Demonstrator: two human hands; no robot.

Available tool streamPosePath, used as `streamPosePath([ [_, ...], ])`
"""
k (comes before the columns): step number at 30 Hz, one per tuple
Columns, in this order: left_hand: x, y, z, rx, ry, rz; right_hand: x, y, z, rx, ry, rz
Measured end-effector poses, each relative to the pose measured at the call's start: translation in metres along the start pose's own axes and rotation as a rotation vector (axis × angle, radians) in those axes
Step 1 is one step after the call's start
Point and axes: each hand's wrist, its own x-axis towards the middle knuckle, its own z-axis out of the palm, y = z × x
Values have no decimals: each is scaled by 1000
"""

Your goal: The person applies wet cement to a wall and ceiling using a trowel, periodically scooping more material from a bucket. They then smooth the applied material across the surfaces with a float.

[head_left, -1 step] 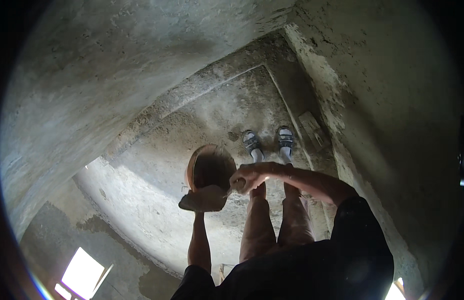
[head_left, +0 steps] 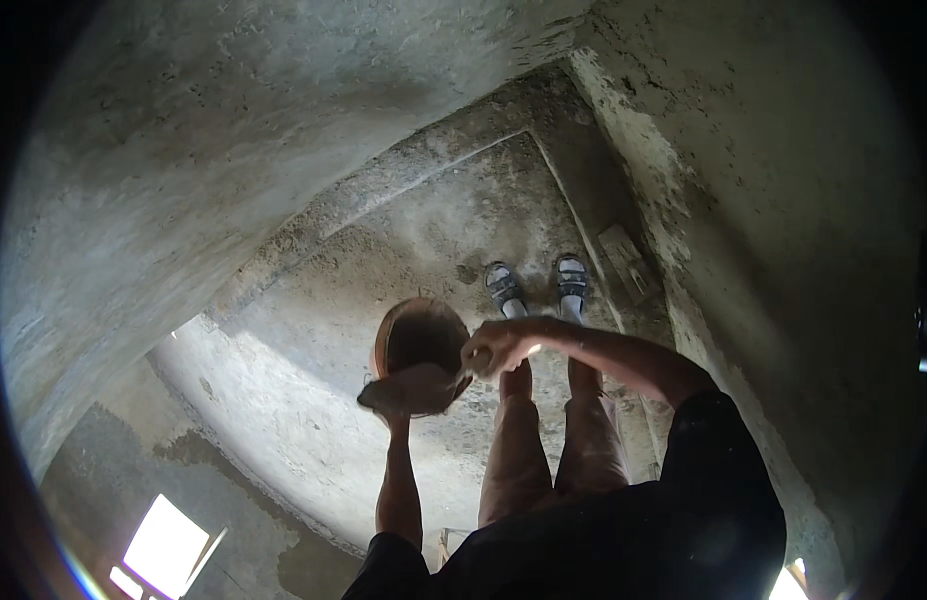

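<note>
My right hand [head_left: 504, 344] is closed round the handle of a trowel [head_left: 414, 389], whose broad blade points left. The blade lies across the near part of a round brownish pan [head_left: 382, 345] with a deep, dark inside. At the pan's near side is my left hand [head_left: 395, 420], with the forearm coming up from below. The blade hides most of that hand, and its fingers do not show, but the pan appears to be held up by it. What the pan contains is too dark to make out.
Rough plastered walls [head_left: 184, 150] rise on the left and right and meet at a far corner. A low ledge [head_left: 384, 185] runs along their foot. On the right ledge lies a flat rectangular tool [head_left: 629, 262], like a float. My sandalled feet [head_left: 537, 283] stand near it.
The trowel blade has shifted slightly up over the pan's near side, and the pan has dipped a little toward me. My right hand has moved slightly up with the handle.
</note>
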Motion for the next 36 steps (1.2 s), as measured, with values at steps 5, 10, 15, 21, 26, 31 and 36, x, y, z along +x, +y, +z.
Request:
streamPosePath([
  [5,-26,26,0,-132,-60,7,-191,201,-136,555,458,104],
  [10,-45,6,-30,-80,-76,-161,-201,67,-91,790,1211,560],
  [15,-38,44,-16,-176,-73,-41,-165,31,75,300,1037,718],
  [21,-24,121,-18,-341,-63,95,-103,53,121,-464,783,663],
  [26,-27,190,-48,-453,-46,237,-62,71,57,-1347,1052,445],
  [31,-32,236,-73,-494,-31,514,-27,49,50,-1408,884,568],
  [36,-28,249,-85,-397,42,662,-36,57,81,-1403,865,471],
])
